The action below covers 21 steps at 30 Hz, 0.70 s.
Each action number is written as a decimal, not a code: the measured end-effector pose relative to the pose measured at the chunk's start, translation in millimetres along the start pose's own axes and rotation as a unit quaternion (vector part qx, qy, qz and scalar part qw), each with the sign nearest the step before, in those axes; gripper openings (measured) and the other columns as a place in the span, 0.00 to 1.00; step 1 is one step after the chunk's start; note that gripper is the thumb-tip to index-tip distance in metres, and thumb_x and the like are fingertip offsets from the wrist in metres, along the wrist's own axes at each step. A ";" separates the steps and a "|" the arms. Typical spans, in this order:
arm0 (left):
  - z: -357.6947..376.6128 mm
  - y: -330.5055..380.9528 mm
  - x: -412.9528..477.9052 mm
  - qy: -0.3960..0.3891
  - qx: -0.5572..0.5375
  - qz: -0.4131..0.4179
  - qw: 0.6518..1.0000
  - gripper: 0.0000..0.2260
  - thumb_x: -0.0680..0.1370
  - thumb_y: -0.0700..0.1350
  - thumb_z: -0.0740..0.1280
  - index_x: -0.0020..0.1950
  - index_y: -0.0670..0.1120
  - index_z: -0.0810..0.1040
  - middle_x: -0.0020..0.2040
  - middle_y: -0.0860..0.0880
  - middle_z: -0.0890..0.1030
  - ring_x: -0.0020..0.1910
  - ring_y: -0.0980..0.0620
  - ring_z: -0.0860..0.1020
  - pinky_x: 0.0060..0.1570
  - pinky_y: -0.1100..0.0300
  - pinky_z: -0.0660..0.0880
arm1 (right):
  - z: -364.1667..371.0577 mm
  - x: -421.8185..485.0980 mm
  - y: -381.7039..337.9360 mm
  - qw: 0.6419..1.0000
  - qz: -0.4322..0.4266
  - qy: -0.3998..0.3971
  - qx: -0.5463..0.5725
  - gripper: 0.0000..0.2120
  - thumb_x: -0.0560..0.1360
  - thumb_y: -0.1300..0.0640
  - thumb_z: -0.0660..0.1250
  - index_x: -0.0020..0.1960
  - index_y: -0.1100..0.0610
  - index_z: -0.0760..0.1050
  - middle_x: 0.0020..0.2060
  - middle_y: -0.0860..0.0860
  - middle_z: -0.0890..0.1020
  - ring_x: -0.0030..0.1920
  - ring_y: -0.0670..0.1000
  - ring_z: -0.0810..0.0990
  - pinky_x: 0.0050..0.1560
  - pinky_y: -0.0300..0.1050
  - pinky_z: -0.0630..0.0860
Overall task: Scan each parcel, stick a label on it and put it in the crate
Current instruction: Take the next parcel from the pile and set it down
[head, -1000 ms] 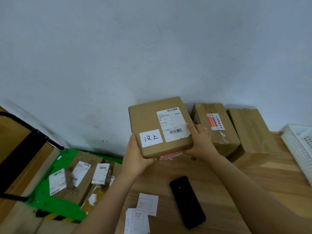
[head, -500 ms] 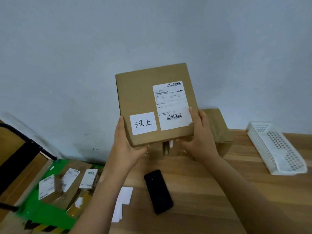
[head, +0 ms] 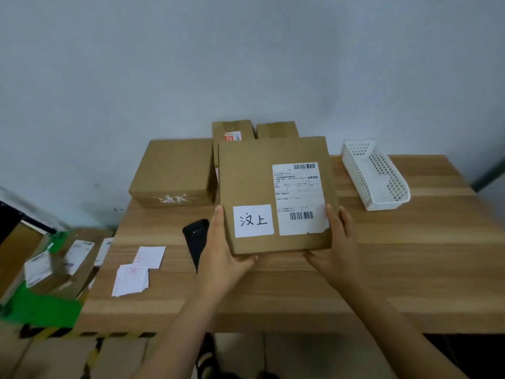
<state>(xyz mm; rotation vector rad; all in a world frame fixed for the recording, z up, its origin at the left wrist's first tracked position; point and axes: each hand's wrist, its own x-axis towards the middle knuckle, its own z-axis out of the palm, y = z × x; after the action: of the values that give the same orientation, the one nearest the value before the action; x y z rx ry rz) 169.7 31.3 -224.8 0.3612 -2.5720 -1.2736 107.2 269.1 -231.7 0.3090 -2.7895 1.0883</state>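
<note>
Flat brown cardboard parcel (head: 251, 176), matte and nearly square, is held above the middle of the wooden table (head: 382, 255). Its broad face tilts toward the camera, print upright to the person. White handwritten label (head: 253, 220) sits near-left, barcode shipping label (head: 299, 198) on the right. Left grip (head: 221, 250) and right grip (head: 334, 242) clamp its near corners.

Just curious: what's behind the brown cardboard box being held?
A brown cardboard box with a red-and-white sticker and a plain one; the held box covers their lower parts.
</note>
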 end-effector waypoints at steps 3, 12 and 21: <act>17.1 -15.9 -19.6 -0.025 0.012 -0.026 0.999 0.58 0.62 0.52 0.81 0.79 0.55 0.43 0.77 0.57 0.56 0.74 0.57 0.60 0.68 0.57 0.66 | 10.0 -24.3 20.6 1.000 0.020 -0.019 -0.007 0.53 0.63 0.55 0.81 0.78 0.53 0.53 0.76 0.58 0.52 0.77 0.55 0.51 0.70 0.47 0.61; 42.8 -58.4 -46.3 -0.098 0.054 -0.083 0.990 0.57 0.61 0.50 0.82 0.79 0.48 0.47 0.76 0.56 0.58 0.72 0.59 0.59 0.65 0.70 0.57 | 47.4 -57.2 49.4 0.988 0.097 -0.116 -0.016 0.52 0.64 0.51 0.79 0.78 0.52 0.51 0.77 0.57 0.51 0.76 0.57 0.52 0.71 0.51 0.62; 18.0 -60.2 -35.6 -0.140 0.126 -0.025 0.982 0.52 0.65 0.59 0.78 0.79 0.49 0.49 0.77 0.52 0.56 0.75 0.53 0.57 0.73 0.54 0.60 | 43.8 -51.7 33.5 0.980 0.041 -0.165 -0.102 0.50 0.63 0.42 0.77 0.77 0.49 0.53 0.77 0.56 0.49 0.76 0.57 0.49 0.74 0.58 0.57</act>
<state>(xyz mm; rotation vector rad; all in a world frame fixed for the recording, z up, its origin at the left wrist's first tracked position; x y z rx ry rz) 203.9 21.0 -287.6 0.3144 -2.9927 -1.0808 147.4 270.7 -295.6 0.3849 -3.2017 0.8173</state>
